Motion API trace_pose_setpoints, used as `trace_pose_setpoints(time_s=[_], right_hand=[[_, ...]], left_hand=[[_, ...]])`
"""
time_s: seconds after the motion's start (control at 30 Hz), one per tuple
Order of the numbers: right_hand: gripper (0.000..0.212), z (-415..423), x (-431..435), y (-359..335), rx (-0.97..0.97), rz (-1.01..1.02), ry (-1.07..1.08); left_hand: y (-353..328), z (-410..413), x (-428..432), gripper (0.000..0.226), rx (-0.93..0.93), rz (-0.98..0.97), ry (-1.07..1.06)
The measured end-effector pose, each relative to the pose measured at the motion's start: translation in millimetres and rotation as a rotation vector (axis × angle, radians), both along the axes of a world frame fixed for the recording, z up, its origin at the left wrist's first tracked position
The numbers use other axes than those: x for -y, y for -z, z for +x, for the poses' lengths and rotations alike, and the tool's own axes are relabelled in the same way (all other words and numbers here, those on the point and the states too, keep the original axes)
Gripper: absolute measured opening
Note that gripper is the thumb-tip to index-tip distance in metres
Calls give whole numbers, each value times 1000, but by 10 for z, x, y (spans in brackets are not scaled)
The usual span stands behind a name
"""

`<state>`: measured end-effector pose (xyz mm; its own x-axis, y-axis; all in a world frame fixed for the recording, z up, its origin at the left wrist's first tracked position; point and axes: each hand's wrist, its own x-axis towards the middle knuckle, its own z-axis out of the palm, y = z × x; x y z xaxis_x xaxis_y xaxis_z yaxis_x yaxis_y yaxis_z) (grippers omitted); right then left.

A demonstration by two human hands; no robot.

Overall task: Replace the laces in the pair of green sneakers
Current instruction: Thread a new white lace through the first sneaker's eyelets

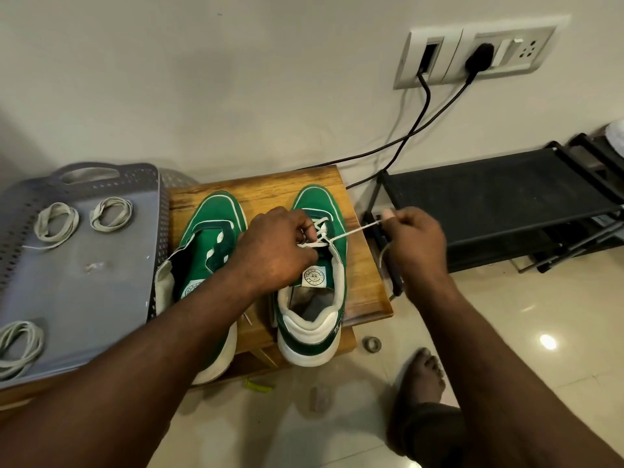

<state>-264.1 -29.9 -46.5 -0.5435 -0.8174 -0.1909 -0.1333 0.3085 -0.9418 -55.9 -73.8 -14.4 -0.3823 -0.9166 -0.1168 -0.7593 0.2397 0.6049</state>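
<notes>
— Foot [423,374] first, nearest to me: bare, flat on the pale tiled floor [506,332], beside a small wooden stool. A grey ring-shaped bit [371,344] and a yellow-green scrap [258,386] lie on the tiles near it.

— And the sneakers?

— Both stand on the stool's tabletop [364,275], heels toward the person, toes toward the wall. The left sneaker [209,251] has no lace in its visible eyelets; its tongue is open. The right sneaker [315,298] carries a white lace [351,233] crossed through its forward eyelets.

— State of the hands?

— The left hand [275,248] is closed over the right sneaker's lacing area, fingers curled and pinching the lace at the crossing. The right hand [417,234] is off the shoe's outer side, closed in a pinch on the lace end, which runs taut from the eyelets to the fingers; a loose tail hangs below that hand.

— To the side?

— A grey perforated tray [84,265] sits to the left, touching the stool. Three coiled pale laces rest in it: one [20,347] at the near corner, two [55,222] [111,212] toward the far end.

— Farther back?

— A low black shoe rack [506,204] stands right of the stool against the wall. Above it, a switch plate [472,52] with two black cables [418,123] plugged in, trailing down behind the stool.
</notes>
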Motion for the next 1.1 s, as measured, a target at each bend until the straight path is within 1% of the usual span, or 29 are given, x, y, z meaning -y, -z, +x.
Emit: trace_pose_setpoints(time_s=[0.07,0.1,0.13,0.2,0.23,0.27,0.3,0.37,0.47,0.5,0.57,0.63,0.67,0.7,0.73,0.77,0.83,0.93,1.0,1.03,1.1], right_hand=[[18,-248,-36,-11,-30,43,224],[19,-342,-53,11,-80,66,282],[20,-396,-67,44,-167,93,282],[18,-329,-88,111,-384,137,134],[23,-214,-91,116,-461,130,22],[34,-92,-76,130,-485,98,-87],[40,39,-58,135,-483,63,-187],[37,280,-32,127,-472,14,-344],[21,397,-3,133,-417,-45,-380],[20,363,10,137,-392,-35,-377],[20,228,15,111,-414,25,-341],[14,-4,3,102,-586,179,-244],[12,-115,-23,97,-684,291,-207],[17,-202,-56,92,-752,386,-179],[22,-246,-86,78,-785,439,-166],[23,-246,-100,69,-803,443,-169],[22,-111,-77,62,-751,340,-229],[33,189,-31,26,-502,101,-323],[29,326,-27,20,-479,23,-392],[25,366,-30,24,-490,18,-420],[24,393,-38,29,-477,15,-428]], left_hand=[[-9,7,-1,26,1,-4,-15],[-5,11,2,27,5,-4,-21],[-2,10,3,27,9,-3,-25],[-1,12,0,27,14,-2,-26],[0,14,2,27,16,-6,-25],[3,13,4,26,20,-12,-23],[7,12,1,24,25,-21,-20],[17,4,-9,24,36,-37,-20],[28,10,-12,28,41,-47,-32],[27,16,-7,30,49,-49,-35],[25,28,11,34,57,-44,-48],[27,38,22,39,53,-33,-62],[30,40,24,40,52,-28,-62],[34,41,22,41,53,-24,-59],[37,38,21,42,52,-17,-54],[38,34,20,43,51,-10,-49],[42,32,22,45,52,-5,-45],[59,32,22,47,50,-4,-40],[63,28,10,46,52,-6,-38],[61,26,4,45,58,-10,-38],[48,26,5,42,64,-11,-38]])
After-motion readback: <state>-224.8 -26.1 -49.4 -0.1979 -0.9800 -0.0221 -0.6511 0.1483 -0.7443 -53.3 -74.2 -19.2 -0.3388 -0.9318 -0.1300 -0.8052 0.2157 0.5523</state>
